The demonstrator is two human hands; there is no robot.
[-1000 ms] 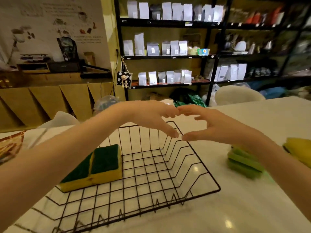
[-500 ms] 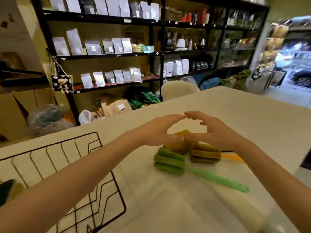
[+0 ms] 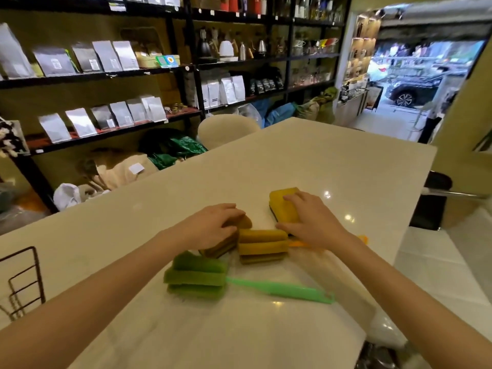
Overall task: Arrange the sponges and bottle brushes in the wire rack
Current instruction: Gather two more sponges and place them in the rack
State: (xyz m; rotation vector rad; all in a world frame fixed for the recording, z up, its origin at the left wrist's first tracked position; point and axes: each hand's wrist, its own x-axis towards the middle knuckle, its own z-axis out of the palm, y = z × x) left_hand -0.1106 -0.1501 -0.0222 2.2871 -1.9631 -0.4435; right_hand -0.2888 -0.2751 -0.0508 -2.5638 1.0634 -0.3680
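My left hand [image 3: 213,225] lies over a yellow sponge [image 3: 226,246] with a dark underside, fingers curled around it. My right hand [image 3: 308,219] rests on a second yellow sponge [image 3: 282,206] farther right, thumb at its near side. Between the hands lies an orange bottle brush [image 3: 262,245] with a ribbed foam head; its handle shows past my right wrist. Nearer me lies a green bottle brush [image 3: 198,276] with a long green handle pointing right. Only a corner of the black wire rack [image 3: 24,283] shows at the left edge.
The white table [image 3: 319,161] ends close to the right of the sponges, with a black stool [image 3: 434,198] beyond that edge. A pale chair back [image 3: 226,129] stands at the far side. Shelves of bags line the back wall.
The view has swung right, so the rack has slid to the left edge. Both hands came down from above the table onto the two yellow sponges.
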